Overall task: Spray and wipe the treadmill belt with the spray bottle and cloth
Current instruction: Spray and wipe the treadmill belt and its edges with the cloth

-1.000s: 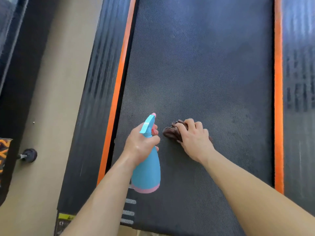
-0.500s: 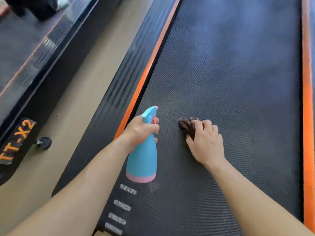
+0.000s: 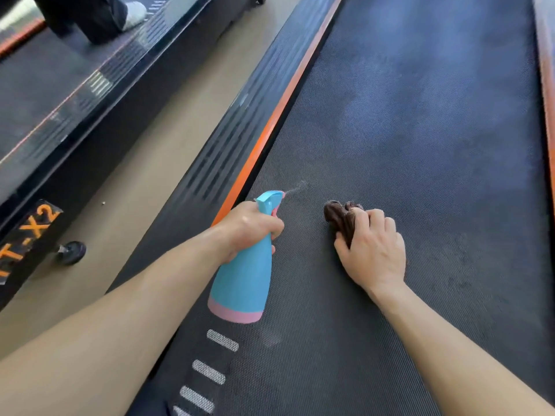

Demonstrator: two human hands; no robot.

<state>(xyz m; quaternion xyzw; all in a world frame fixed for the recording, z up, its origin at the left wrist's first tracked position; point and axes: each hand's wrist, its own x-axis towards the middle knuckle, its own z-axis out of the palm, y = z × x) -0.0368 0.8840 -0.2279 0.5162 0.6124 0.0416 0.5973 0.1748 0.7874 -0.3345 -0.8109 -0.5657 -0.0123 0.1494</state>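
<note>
Left hand [image 3: 246,226] grips the neck of the blue spray bottle [image 3: 243,283], fingers curled round it and on the pink trigger; bottle is tilted, pink base toward the camera, nozzle aimed forward over the treadmill belt [image 3: 420,145], a thin mist streak just off the nozzle tip. Bottle is held above the belt's left part, near the orange strip [image 3: 270,127]. Right hand [image 3: 372,250] lies knuckles up on the belt, fingers curled over a bunched dark brown cloth [image 3: 339,216], pressing it to the belt; cloth sticks out past the fingertips, just right of the bottle, not touching it. White dash marks [image 3: 222,340] on the belt's near left edge. Black ribbed side rail [image 3: 228,136] left of the orange strip, then beige floor [image 3: 144,181]. Second treadmill [image 3: 54,94] far left, with orange lettering [image 3: 33,232] and a small black wheel [image 3: 72,252]; someone's dark trouser leg and white shoe [image 3: 135,13] on it at top.
</note>
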